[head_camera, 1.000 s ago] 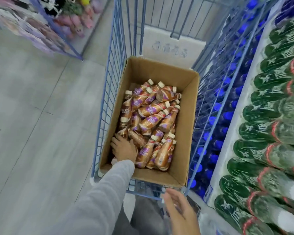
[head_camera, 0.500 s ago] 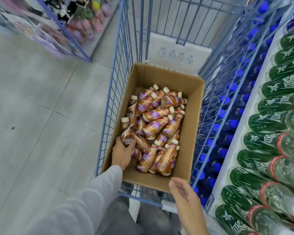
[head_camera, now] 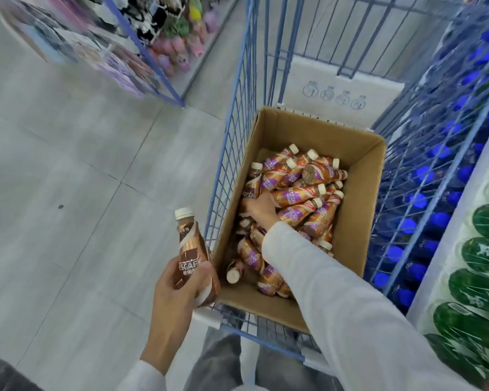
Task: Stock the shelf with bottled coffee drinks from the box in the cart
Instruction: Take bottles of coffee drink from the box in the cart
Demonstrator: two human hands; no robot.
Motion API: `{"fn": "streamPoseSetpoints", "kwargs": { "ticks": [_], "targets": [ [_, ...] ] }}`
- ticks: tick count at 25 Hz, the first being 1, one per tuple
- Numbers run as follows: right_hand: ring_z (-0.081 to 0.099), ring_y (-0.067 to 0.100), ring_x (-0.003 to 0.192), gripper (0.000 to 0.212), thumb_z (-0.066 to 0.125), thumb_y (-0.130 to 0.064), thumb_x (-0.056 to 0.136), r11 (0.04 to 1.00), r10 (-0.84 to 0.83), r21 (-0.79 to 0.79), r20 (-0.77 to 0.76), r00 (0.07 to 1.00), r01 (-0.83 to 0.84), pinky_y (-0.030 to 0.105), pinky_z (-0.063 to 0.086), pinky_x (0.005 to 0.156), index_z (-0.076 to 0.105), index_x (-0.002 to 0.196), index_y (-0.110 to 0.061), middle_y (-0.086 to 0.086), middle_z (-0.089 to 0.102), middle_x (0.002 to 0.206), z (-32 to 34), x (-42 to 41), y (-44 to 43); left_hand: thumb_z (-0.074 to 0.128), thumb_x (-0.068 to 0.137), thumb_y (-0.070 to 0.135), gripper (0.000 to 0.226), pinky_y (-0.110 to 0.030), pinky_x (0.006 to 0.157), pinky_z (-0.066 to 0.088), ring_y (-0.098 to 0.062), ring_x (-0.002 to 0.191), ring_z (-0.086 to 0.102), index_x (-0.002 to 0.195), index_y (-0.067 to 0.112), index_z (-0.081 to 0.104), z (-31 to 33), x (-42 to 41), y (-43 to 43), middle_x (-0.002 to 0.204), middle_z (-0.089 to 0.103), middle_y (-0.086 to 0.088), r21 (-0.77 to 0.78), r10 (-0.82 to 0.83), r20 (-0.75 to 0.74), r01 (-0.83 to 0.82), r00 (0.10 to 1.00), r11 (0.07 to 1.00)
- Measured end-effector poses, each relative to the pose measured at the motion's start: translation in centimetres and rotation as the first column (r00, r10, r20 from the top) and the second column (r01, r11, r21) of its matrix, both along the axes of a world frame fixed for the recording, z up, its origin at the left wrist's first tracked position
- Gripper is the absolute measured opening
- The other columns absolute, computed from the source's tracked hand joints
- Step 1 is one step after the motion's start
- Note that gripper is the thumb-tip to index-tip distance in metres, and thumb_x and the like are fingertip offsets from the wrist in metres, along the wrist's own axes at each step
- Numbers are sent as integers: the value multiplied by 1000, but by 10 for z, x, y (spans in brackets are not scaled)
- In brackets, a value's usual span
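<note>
Gripping one coffee bottle [head_camera: 188, 244] upright in left hand [head_camera: 178, 292], thumb & fingers curled round its lower body, just outside the cart [head_camera: 229, 153], beside the box [head_camera: 376, 198] corner. Reaching w/ right hand [head_camera: 259, 210] into the box, onto the loose pile of bottles [head_camera: 302, 193] — can't tell whether clenched on one or only resting, fingertips buried among them.

Prob. full, so fairly heavy for the size; stiff plastic, slick sleeve label, likely to slip if pinched at the narrow neck. Best taken round the wide lower body, cap up. Lying crisscross, so expect rolling when pulling one out.

Can't see box floor, nor bottles under the sleeve [head_camera: 322, 277]. No coffee slot visible on the shelf [head_camera: 460, 221] at right — only green bottles [head_camera: 480, 255] & blue-capped bottles [head_camera: 435, 176], blurred behind the wire.
</note>
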State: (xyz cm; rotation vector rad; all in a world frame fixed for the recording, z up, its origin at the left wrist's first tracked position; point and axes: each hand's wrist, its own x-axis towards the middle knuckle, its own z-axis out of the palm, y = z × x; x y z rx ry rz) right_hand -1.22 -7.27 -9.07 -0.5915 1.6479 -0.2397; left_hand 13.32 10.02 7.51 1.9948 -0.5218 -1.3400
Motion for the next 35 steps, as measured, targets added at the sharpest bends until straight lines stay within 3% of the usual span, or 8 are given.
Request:
{"fn": "streamPoseSetpoints", "kwargs": {
  "ticks": [4, 7, 14, 18, 24, 27, 30, 35],
  "targets": [
    [49, 33, 134, 89, 78, -26, 86, 998, -54, 5, -73, 996, 55, 46, 41, 114, 25, 155, -11, 12, 49, 148, -32, 13, -9, 78, 73, 51, 43, -17, 60, 57, -13, 84, 76, 111, 30, 72, -6, 16, 19, 99, 78, 4, 29, 59, 4, -59, 998, 998],
    [44, 32, 140, 93, 72, -31, 90, 994, -107, 8, 90, 990, 107, 43, 37, 117, 14, 160, -13, 9, 40, 157, -22, 3, 8, 77, 71, 52, 45, -17, 59, 56, -15, 82, 76, 109, 29, 72, -5, 16, 26, 95, 78, 3, 31, 61, 0, -61, 998, 998],
    [64, 20, 108, 82, 73, -48, 84, 932, -351, 4, 269, 897, 363, 38, 61, 77, 29, 152, -31, -3, 59, 124, 94, -34, 78, 76, 87, 32, 25, -20, 61, 57, -17, 81, 76, 109, 20, 72, 43, 0, 13, 95, 79, -2, -33, -104, -143, 100, 984, 994],
    [61, 18, 120, 106, 82, -69, 59, 840, -483, -113, 288, 827, 530, 50, 50, 105, 33, 149, -42, -12, 60, 129, 161, -46, 132, 74, 91, 28, 24, -29, 65, 61, -26, 89, 77, 111, 17, 73, 77, -10, -4, 99, 79, -8, -136, -326, -246, 300, 913, 944],
    [74, 15, 100, 51, 79, -63, 63, 558, -698, -365, 279, 660, 745, 47, 60, 85, 60, 110, -55, -11, 75, 110, 254, -55, 228, 80, 84, 37, 31, -55, 91, 58, -32, 97, 75, 112, 23, 74, 122, -35, -9, 103, 79, -5, -299, -640, -268, 569, 720, 766],
    [75, 14, 94, 55, 77, -57, 55, 368, -809, -442, 282, 517, 818, 44, 57, 91, 65, 107, -42, -11, 77, 98, 301, -62, 280, 81, 67, 54, 63, -59, 102, 51, -31, 108, 72, 121, 24, 71, 148, -58, 11, 113, 77, -4, -383, -780, -270, 680, 565, 625],
    [75, 12, 91, 67, 78, -52, 57, 235, -863, -485, 295, 411, 842, 37, 58, 84, 61, 119, -32, -11, 78, 97, 338, -66, 339, 80, 65, 52, 52, -60, 99, 52, -30, 102, 73, 108, 24, 75, 174, -90, 43, 105, 78, -6, -454, -882, -251, 756, 399, 472],
    [73, 1, 75, 35, 76, -22, 85, 20, -928, -575, 294, 229, 818, 12, 51, 56, 60, 116, -25, -19, 77, 85, 376, -71, 449, 85, 71, 36, 26, -45, 83, 60, -28, 87, 74, 94, 27, 78, 201, -145, 116, 93, 79, -8, -540, -972, -217, 818, 90, 196]
  ]
}}
